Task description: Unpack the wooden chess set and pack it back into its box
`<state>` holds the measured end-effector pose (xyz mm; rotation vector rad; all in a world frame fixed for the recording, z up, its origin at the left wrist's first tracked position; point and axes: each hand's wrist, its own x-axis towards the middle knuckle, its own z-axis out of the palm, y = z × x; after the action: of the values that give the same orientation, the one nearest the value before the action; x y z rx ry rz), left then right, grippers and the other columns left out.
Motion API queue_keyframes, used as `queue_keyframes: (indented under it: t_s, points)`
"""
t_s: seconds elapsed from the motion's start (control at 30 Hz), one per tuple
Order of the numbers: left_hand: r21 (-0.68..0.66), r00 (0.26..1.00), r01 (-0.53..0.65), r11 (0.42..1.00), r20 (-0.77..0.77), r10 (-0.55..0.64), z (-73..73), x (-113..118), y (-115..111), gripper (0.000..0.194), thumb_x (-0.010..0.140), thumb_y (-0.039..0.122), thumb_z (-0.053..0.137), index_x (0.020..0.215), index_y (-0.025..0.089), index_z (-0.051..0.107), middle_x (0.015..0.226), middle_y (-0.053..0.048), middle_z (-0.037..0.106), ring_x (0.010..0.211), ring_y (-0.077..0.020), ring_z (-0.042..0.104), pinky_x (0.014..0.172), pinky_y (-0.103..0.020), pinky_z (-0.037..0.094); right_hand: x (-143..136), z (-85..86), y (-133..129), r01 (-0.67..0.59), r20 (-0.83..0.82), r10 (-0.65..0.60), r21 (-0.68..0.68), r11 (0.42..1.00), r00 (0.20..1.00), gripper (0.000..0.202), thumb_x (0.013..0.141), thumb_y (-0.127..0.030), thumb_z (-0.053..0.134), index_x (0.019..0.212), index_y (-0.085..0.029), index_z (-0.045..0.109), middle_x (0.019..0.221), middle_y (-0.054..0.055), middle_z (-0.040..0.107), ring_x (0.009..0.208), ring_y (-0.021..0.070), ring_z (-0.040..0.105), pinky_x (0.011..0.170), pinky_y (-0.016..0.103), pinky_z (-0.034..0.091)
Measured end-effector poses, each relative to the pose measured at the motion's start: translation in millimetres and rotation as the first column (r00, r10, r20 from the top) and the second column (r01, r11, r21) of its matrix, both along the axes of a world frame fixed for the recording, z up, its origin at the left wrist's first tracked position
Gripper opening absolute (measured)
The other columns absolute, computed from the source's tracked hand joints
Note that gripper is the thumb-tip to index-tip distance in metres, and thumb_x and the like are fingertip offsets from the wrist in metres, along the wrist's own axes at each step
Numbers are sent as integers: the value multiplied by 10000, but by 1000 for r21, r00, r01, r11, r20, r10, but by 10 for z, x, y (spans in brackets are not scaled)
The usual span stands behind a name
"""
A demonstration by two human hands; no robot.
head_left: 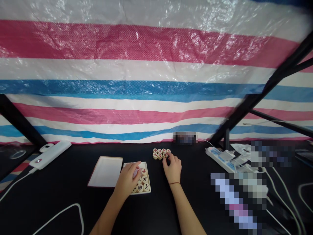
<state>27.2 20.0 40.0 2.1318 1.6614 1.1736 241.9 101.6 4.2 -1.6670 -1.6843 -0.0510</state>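
My left hand [127, 179] reaches over a shallow white box [149, 191] of round Chinese chess pieces [140, 188], some marked in black, some in red. Its fingers bend down among the pieces; a pinkish patch shows by the fingertips, too unclear to name. Further right on the black table, a small block of red-marked Chinese chess pieces [159, 151] stands in two rows. At the front right of that block, my right hand [173, 168] has thumb and forefinger closed around a Chinese chess piece [165, 156], partly covered by the fingertips.
Left of the box lies a white-lined lid [105, 171]. A white device with a cable [51, 156] is at the far left; a power strip [220, 159] with plugs and cables is on the right. Behind the table hangs a striped plastic sheet [137, 114], with black frame bars [244, 111] beside it.
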Motion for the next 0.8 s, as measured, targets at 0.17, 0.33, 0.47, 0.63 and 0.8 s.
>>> queue_keyframes:
  t_s: [0.17,0.33,0.47,0.63,0.8]
  points:
    - [4,1000,-4,1000,-5,4,-8,-4,6,268,891,255,480,1122,219,611,901,-55,684,871,-204,636,809,-366,525,-233,108,-161,-296,86,313,-164,941,946,402,884,-139,374,1215,-210,590,845,54,698,756,171,624,710,280,369]
    - [21,1000,-11,1000,-1,11,-10,-6,8,271,892,256,476,1124,229,614,889,-54,678,856,-200,635,792,-358,528,-308,98,-156,-286,92,317,-247,926,944,448,852,-93,404,1240,-226,582,903,58,725,812,164,661,705,254,387]
    - [9,1000,-3,1000,0,3,-4,-2,4,265,891,258,481,1116,226,617,889,-53,683,857,-201,639,796,-361,528,-284,71,-138,-271,63,293,-236,933,954,429,850,-97,412,1216,-226,595,948,53,729,845,160,670,725,244,404]
    - [-12,1000,2,1000,-4,-2,6,1,0,266,893,251,478,1120,219,613,898,-56,684,868,-204,636,807,-367,525,-281,54,-135,-284,20,297,-234,930,955,408,865,-110,397,1207,-219,592,1026,54,722,892,168,675,722,253,406]
    - [-11,1000,-5,1000,-4,5,18,2,2,267,887,254,482,1112,227,622,902,-55,691,871,-205,641,811,-370,525,-276,39,-122,-261,22,273,-225,939,962,406,865,-127,393,1210,-205,594,979,56,730,835,169,680,698,251,405]
